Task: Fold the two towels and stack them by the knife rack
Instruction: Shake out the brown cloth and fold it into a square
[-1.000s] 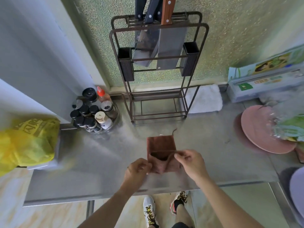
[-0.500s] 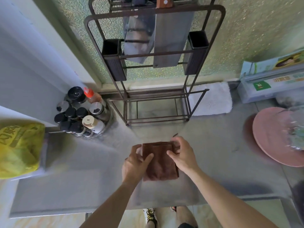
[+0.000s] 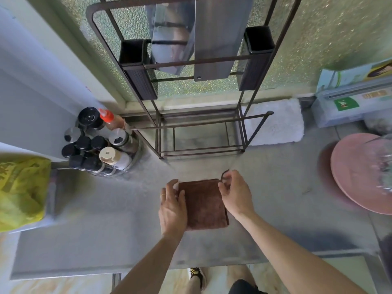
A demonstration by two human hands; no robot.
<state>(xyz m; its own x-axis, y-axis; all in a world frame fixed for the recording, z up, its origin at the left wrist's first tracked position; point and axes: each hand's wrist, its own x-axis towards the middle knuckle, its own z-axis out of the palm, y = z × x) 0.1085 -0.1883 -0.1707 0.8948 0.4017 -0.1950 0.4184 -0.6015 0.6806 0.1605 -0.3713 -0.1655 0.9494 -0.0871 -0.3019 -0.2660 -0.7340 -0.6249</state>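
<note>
a: where is the brown towel (image 3: 204, 203)?
b: folded small, flat on the tabletop (image 3: 110, 225), in front of the rack (image 3: 197, 98).
a: and the hands?
b: the left hand (image 3: 172, 206) lies along the towel's left edge, fingers (image 3: 171, 186) straight and loose, gripping nothing. the right hand (image 3: 236, 193) sits at the far right corner, fingers (image 3: 223, 187) curled by a dark loop (image 3: 224, 174); whether they pinch it can't be told.
a: the other towel?
b: the white towel (image 3: 275, 124) lies folded just right of the rack, by the wall.
</note>
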